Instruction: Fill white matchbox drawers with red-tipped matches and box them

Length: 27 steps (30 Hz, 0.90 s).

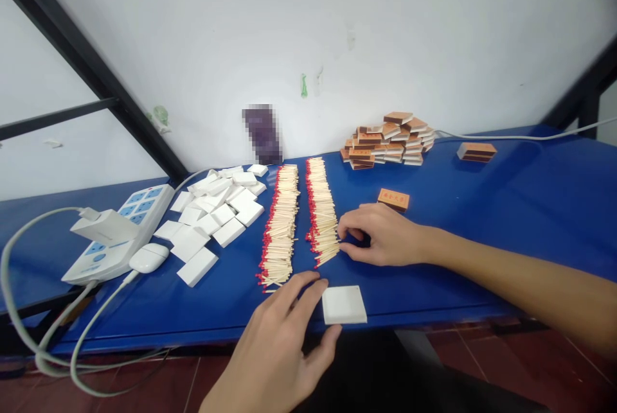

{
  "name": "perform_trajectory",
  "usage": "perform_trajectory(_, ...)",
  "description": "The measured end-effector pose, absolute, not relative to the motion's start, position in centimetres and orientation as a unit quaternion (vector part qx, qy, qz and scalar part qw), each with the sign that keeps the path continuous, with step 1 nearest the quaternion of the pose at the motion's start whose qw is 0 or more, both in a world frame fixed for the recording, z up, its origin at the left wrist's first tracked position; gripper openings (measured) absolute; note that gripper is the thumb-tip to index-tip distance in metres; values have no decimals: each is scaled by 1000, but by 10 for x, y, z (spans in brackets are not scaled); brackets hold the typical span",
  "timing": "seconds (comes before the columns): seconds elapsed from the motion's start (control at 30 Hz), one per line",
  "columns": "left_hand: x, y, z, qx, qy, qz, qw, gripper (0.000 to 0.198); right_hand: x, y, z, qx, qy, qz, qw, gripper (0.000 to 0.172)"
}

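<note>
My left hand [284,336] is at the table's front edge, its fingertips and thumb on opposite sides of a small white matchbox tray [344,305] lying flat. My right hand [380,233] has thumb and fingers curled in at the stick ends of the right row of matches [322,207], at the row's near end. A second row of red-tipped matches [282,227] runs parallel to its left. All heads in both rows point left. Just behind my right hand lies an orange matchbox sleeve [394,199].
At left lies a pile of white trays [212,207] beside a power strip [120,233], a white mouse-shaped object [149,258] and cables. Orange matchboxes [385,140] are stacked against the wall, with one more box [476,151] farther right. A pixelated dark object [263,133] leans there too.
</note>
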<state>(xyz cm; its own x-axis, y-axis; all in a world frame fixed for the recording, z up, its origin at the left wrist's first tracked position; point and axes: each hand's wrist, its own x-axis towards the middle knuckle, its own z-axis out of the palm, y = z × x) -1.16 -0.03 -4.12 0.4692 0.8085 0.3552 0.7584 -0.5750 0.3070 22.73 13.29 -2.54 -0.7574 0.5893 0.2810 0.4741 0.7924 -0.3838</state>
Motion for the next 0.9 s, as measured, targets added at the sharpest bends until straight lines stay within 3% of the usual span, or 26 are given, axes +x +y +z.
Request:
perform_trajectory(0.1,-11,0,-40,853,456,244,68,37,228,132,-25,-281,-928,137,203,7)
perform_trajectory(0.33,-12,1,-37,848,462,241,93,37,224,127,-30,-224,-942,128,214,27)
perform_trajectory(0.9,-12,4,-43,847,453,261,96,34,224,127,-28,-192,-956,108,195,23)
